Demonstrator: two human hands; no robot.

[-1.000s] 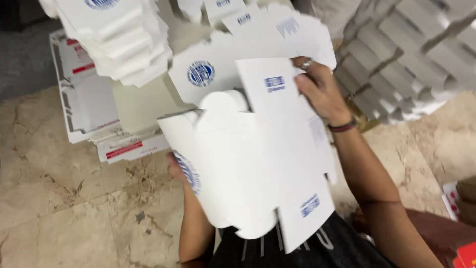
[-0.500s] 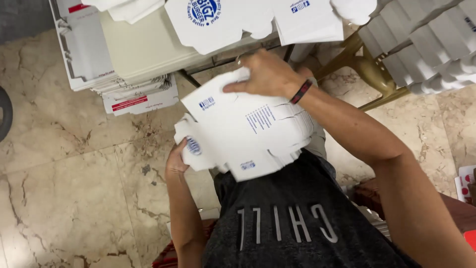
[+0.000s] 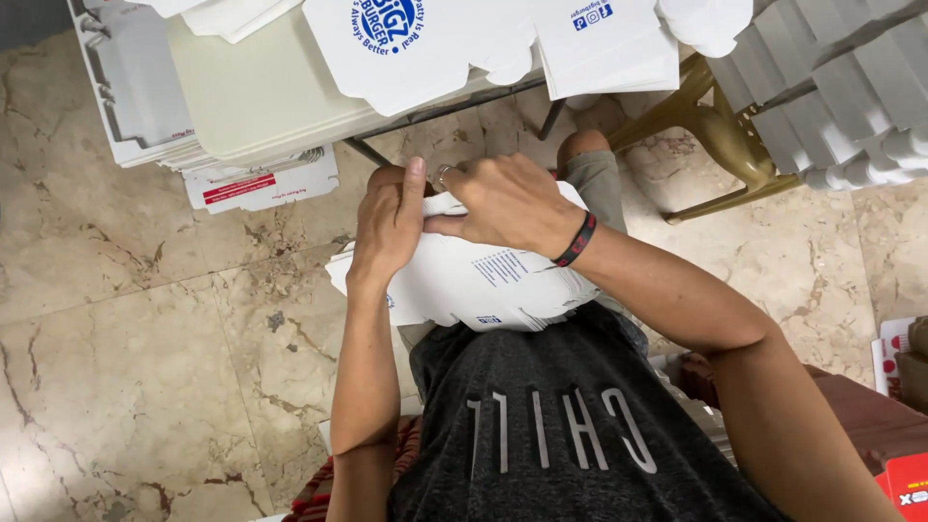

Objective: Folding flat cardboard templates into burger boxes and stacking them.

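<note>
Fingers [image 3: 418, 188] of left hand [image 3: 391, 227] noted curled over near top edge of white cardboard box blank [image 3: 474, 285], thumb side pressed flat against it; gripping. Fingers [image 3: 454, 179] of right hand [image 3: 503, 203] closed on same upper flap, pinching fold; ring seen on one finger, dark wristband with red mark [image 3: 577, 240] at wrist. Hands touching each other at flap.

Box blank held in lap, partly folded, blue printing on upper face; lower edge resting against dark grey shirt [image 3: 541, 425]. Left edge of blank projecting past left forearm over bare floor; right edge hidden under right forearm. Open room found to left of hands; little room ahead, where desk edge stood close.

Surface below: polished beige marble floor [image 3: 145, 338], veined, with grout lines. Cream-coloured desk [image 3: 261, 97] just ahead of hands, dark metal frame beneath.

On desk: flat white box blanks with blue round print [image 3: 425, 43], overhanging front edge above hands. Stack of flat white cartons with red labels [image 3: 251, 184] at left, partly under desk. Gold-coloured chair leg [image 3: 720, 130] at right, beside knee. Tall stacks of folded white boxes [image 3: 841, 97] at upper right, near right elbow side. Red and white carton [image 3: 909, 493] at lower right corner, partly out of frame.
</note>
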